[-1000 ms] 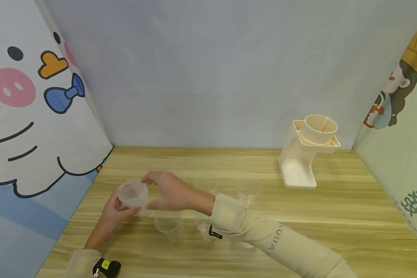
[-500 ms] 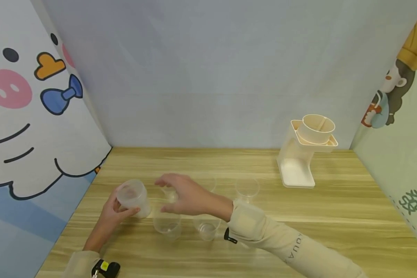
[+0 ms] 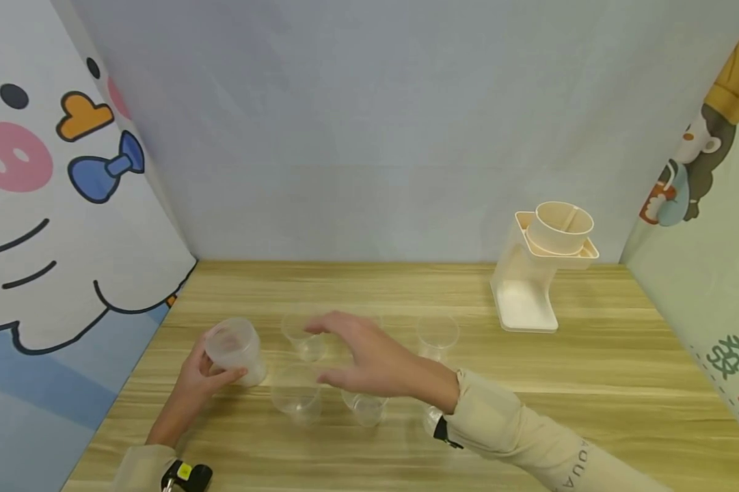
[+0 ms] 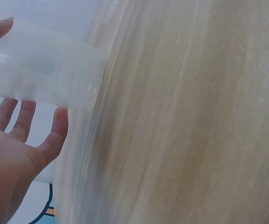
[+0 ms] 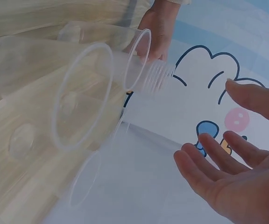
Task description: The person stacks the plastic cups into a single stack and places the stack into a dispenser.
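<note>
My left hand [image 3: 192,384] grips a stack of clear plastic cups [image 3: 236,348] at the left of the wooden table. In the left wrist view the thumb and fingers hold opposite sides of the stack [image 4: 46,65]. Several single clear cups stand upright in two rows to its right, among them a front cup [image 3: 296,400] and a back cup [image 3: 438,335]. My right hand [image 3: 372,357] hovers above the middle cups, partly covering them. Its fingers are spread apart from the thumb, and the right wrist view shows nothing in the hand [image 5: 237,163].
A cream stand [image 3: 523,301] with a round cup-like holder [image 3: 560,229] on top stands at the back right of the table [image 3: 627,355]. A grey backdrop [image 3: 369,137] rises behind the table, with printed cartoon panels on both sides.
My right hand has moved away from the cup stack, rightward over the standing cups, uncovering the back left cup. My left hand keeps its grip on the stack at nearly the same place.
</note>
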Available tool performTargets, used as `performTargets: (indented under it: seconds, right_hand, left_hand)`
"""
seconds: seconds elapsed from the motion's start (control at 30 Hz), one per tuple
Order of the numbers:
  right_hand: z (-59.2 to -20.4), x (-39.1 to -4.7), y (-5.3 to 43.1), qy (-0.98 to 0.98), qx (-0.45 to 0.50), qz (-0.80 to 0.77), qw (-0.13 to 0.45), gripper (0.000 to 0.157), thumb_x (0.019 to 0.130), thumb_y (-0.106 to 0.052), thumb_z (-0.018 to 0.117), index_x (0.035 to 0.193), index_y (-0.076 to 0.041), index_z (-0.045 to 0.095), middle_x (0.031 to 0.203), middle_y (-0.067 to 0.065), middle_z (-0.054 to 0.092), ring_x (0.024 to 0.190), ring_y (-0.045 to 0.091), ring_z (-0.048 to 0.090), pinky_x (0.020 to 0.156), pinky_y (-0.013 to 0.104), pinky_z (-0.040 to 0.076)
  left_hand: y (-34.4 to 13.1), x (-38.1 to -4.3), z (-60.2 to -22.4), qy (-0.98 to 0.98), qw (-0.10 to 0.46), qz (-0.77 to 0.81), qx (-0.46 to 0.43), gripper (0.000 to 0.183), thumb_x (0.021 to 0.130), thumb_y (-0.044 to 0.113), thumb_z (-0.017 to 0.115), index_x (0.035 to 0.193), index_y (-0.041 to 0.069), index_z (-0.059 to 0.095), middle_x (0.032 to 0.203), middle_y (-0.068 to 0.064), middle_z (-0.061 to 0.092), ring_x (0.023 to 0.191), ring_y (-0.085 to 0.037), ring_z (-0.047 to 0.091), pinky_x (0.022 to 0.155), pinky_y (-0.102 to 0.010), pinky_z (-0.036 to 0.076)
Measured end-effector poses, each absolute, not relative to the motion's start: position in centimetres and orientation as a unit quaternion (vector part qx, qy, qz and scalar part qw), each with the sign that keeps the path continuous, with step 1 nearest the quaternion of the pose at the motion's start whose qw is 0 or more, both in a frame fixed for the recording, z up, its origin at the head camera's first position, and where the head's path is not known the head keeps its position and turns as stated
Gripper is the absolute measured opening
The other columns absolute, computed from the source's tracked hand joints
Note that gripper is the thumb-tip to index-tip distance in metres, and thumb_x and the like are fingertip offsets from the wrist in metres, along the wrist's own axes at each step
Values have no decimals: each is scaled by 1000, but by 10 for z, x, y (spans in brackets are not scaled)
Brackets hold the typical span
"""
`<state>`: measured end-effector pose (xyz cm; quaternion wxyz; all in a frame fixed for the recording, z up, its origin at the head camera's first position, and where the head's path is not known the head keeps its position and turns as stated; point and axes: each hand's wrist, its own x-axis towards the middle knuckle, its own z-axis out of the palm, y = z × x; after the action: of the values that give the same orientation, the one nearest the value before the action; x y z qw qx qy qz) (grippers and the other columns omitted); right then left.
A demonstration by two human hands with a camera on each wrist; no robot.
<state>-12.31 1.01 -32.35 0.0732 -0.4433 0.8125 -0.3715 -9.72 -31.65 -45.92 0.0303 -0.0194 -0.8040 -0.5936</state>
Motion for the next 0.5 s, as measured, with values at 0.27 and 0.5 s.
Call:
performTargets:
  seconds: [0.27, 0.5]
  right_hand:
    - [-330, -121, 34, 819, -417, -387, 64, 61, 79, -17, 76, 133, -8, 49, 131, 3, 53, 121, 15, 47, 102, 32, 36]
    - [-334, -122, 50, 816, -415, -401, 49, 60, 78, -19, 77, 130, -6, 51, 128, 3, 55, 118, 16, 50, 100, 33, 39]
  left_hand:
    - [-316, -97, -459, -805, 33, -593, -18, 82, 83, 2, 71, 148, 15, 24, 135, -8, 36, 115, -4, 42, 83, -14, 42]
    - [-315, -99, -462, -802, 34, -596, -20, 82, 82, 1, 71, 148, 15, 25, 134, -8, 36, 114, -5, 43, 84, -14, 41]
